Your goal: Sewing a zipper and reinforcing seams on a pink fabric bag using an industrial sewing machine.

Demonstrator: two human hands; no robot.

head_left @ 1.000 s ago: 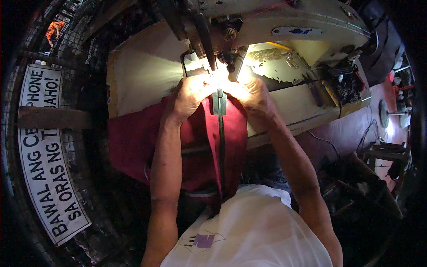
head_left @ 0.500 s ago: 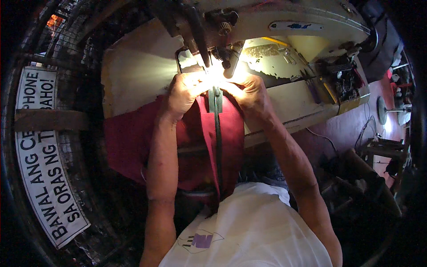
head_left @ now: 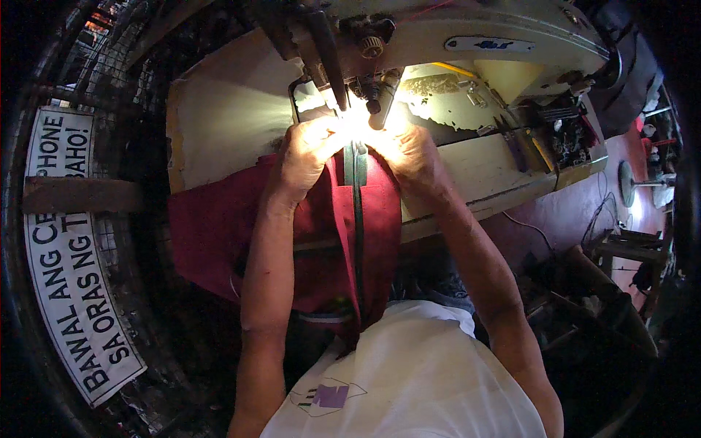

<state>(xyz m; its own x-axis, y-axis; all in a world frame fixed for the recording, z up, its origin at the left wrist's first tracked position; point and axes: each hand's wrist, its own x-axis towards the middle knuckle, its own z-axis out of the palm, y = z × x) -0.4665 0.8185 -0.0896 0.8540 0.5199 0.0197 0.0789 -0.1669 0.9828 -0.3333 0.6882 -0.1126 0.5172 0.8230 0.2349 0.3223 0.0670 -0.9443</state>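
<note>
Under the needle area of a sewing machine [head_left: 438, 47], a dark zipper [head_left: 358, 219] runs lengthwise over maroon fabric [head_left: 212, 212]. A short dark green strip [head_left: 350, 171] lies along the zipper's far end. My left hand [head_left: 307, 153] is closed at the left side of that end, fingers pinched. Opposite it, my right hand [head_left: 409, 153] pinches at the right side, close under the presser area. Strong lamp glare washes out the fingertips and the needle. The fabric hangs over the table's front edge toward my lap.
On the table [head_left: 226, 95], right of the machine head, lie a yellow pencil [head_left: 454, 69] and several hand tools [head_left: 515, 146]. A tray of small dark parts [head_left: 573, 139] sits at the right end. A printed sign [head_left: 77, 292] hangs on wire mesh at left; a fan [head_left: 626, 182] stands far right.
Both hands stay at the zipper's far end, with only slight shifts of the fingers. The view has moved a little; the fabric lies almost the same.
</note>
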